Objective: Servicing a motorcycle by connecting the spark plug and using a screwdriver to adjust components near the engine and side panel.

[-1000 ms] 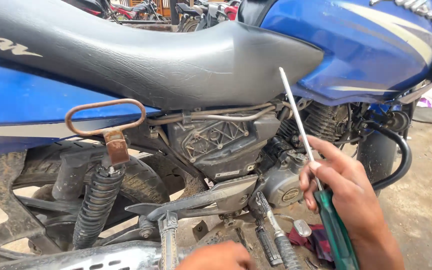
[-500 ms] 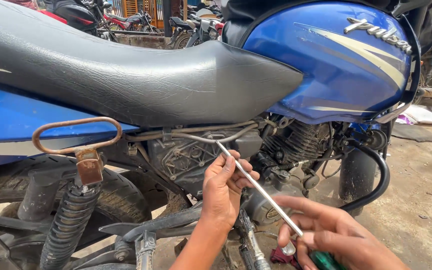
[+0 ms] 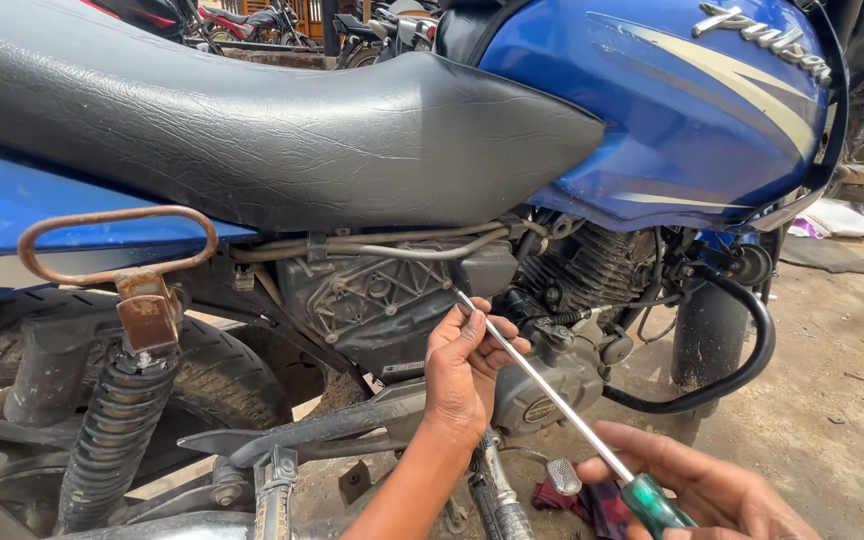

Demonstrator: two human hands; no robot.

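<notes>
Where the cracked black leather seat (image 3: 252, 130) meets the glossy blue fuel tank (image 3: 672, 110), a long steel-shafted screwdriver with a green translucent handle (image 3: 552, 390) is laid slantwise against the ribbed grey engine casing (image 3: 382, 300). The shaft tip is pinched by the left hand (image 3: 464, 370); the handle is gripped by the right hand (image 3: 692, 480). Since the earlier frame, the tip has been carried slightly lower. A rusted loop bracket (image 3: 117, 245) is seen above the coiled black shock absorber (image 3: 112, 430).

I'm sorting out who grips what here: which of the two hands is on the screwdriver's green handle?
The right hand, low at the frame's right, grips the green handle. The left hand is further up, fingers guiding the metal shaft near its tip at the engine.
</notes>
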